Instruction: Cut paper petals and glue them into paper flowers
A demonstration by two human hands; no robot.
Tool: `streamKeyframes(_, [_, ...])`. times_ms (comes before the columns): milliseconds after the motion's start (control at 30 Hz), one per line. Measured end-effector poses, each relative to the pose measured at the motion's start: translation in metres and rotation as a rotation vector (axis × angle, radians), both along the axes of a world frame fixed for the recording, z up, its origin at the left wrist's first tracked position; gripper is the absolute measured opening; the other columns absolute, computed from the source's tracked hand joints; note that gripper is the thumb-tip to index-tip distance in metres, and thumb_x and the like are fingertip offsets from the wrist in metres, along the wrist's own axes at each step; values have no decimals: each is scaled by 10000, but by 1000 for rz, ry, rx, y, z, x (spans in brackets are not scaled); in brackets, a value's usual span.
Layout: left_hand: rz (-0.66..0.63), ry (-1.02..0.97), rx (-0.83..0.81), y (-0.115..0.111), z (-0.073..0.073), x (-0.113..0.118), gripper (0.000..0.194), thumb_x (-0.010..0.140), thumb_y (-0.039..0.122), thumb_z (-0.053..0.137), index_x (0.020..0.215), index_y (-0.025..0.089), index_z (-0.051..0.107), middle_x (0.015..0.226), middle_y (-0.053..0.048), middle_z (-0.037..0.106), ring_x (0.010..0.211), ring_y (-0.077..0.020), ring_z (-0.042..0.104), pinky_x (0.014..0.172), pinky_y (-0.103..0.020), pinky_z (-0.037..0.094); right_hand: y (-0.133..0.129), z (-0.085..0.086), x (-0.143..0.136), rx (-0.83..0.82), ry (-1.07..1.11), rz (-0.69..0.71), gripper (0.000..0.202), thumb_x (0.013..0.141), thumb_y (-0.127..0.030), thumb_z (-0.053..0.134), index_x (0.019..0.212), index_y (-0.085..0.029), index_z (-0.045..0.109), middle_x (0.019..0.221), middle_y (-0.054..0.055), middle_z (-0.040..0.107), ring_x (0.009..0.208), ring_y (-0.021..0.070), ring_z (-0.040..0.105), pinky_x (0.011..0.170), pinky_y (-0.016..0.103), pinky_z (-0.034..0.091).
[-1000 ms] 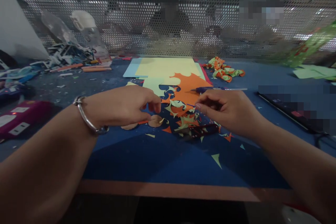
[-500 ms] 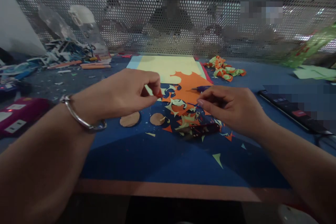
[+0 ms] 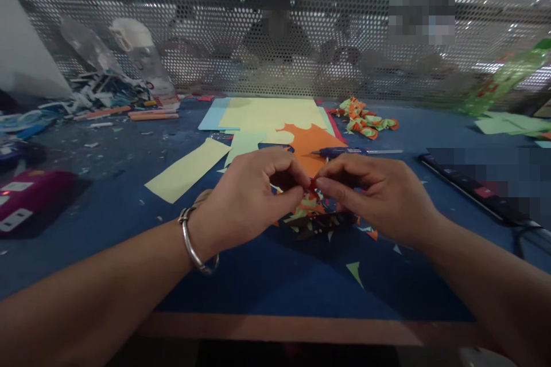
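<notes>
My left hand (image 3: 262,200), with a silver bangle at its wrist, pinches a small red piece (image 3: 313,186), perhaps paper. The fingertips of my right hand (image 3: 370,186) close on the same piece from the other side. Just behind the hands lies orange paper (image 3: 307,140) with curved cut-outs along its edge, and a dark pen (image 3: 344,152) rests across it. Below the fingers are paper scraps (image 3: 310,206) and a dark folded tool (image 3: 325,223), whose kind is unclear. The left hand mostly covers a tan disc (image 3: 202,198).
A pale yellow strip (image 3: 189,175) lies on the left. Stacked coloured sheets (image 3: 267,112) sit at the back, beside curled orange-green paper pieces (image 3: 361,117). A phone-like black device (image 3: 469,189) is on the right; a clear bottle (image 3: 148,63) and a magenta box (image 3: 37,198) stand left.
My left hand has moved right with the red piece and met my right hand, which now grips it too. The yellow strip has come into sight; the tan discs are mostly covered.
</notes>
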State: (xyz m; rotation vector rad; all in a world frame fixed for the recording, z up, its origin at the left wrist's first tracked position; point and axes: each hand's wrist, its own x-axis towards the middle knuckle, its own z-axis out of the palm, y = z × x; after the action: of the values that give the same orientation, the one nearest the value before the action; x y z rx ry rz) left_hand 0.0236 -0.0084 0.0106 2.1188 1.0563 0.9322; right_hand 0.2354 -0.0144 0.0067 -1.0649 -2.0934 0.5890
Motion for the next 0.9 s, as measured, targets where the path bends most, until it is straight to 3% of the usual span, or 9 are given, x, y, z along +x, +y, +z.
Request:
streamKeyframes(100, [-14,-102,-112,-1,0,2,42,817,201,682,842,168,677,828,-21,709,747,-139,647,679,-254,510,0,-1,1,26,-20,-22,121,931,-244,642,841,-190,703,685,-16,646,567,100,550,527,231,433])
streamKeyframes(200, [-85,-315,-412,-2,-2,7,199,864,300,703,974,173,596,831,-15,694,753,-140,673,667,-248,521,0,-2,2,117,-55,-59,119,935,-257,641,851,-203,705,756,9,697,631,128,602,572,254,456])
streamKeyframes(267, [-135,-450,-600,-3,-5,11,243,868,255,714,1009,189,528,838,-1,689,775,-137,695,711,-256,540,-2,-2,2,180,-93,-78,129,942,-256,629,843,-219,703,807,23,725,674,150,637,604,274,476])
streamKeyframes(367, [-171,-583,-747,-4,-7,12,247,845,139,719,974,191,516,838,15,687,778,-111,695,754,-246,540,-5,-2,1,243,-135,-102,103,937,-243,629,868,-235,706,831,29,739,685,164,654,614,291,493])
streamKeyframes(567, [-148,-656,-793,0,-5,8,190,814,86,730,926,164,599,834,11,691,779,-98,684,738,-218,520,-6,-1,1,261,-126,-117,105,922,-225,637,988,-240,717,887,31,761,699,170,666,621,303,514])
streamKeyframes(900, [-211,-535,-758,10,-2,1,130,847,84,733,893,155,635,772,43,655,678,-42,593,613,-152,438,-3,-1,5,180,-77,-55,105,929,-280,658,942,-222,745,838,26,745,679,147,651,606,269,506])
